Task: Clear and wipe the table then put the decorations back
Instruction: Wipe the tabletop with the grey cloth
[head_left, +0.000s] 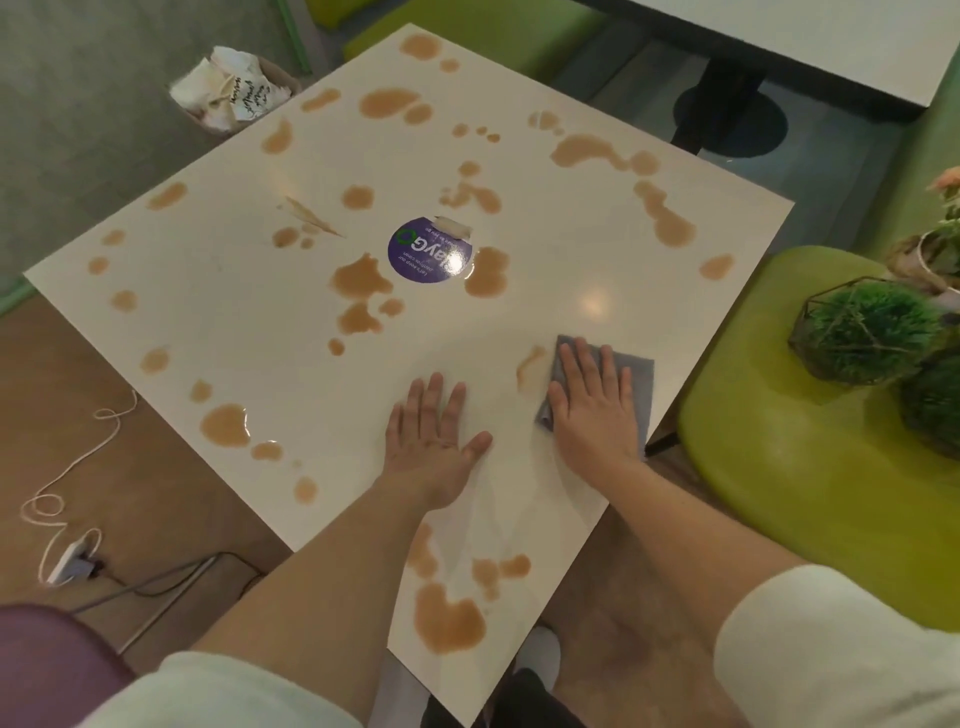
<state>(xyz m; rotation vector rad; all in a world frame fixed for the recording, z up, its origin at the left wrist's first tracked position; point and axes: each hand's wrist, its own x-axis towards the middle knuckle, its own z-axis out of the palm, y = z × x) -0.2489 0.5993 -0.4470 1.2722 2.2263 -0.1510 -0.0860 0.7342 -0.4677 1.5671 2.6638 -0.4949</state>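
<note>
Both hands lay flat, fingers straight, on white square table (218, 291): left hand (434, 441) bare; right hand (592, 405) pressed grey cloth (636, 371) beside brown spill (530, 364).

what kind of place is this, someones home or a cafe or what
Probably a cafe or canteen, not a home: a white table bearing a round purple sticker, a lime-green seat, and a second table on a pedestal base behind.

Both hands flat, L (436, 436) bare, R (597, 405) fingers straight
</note>
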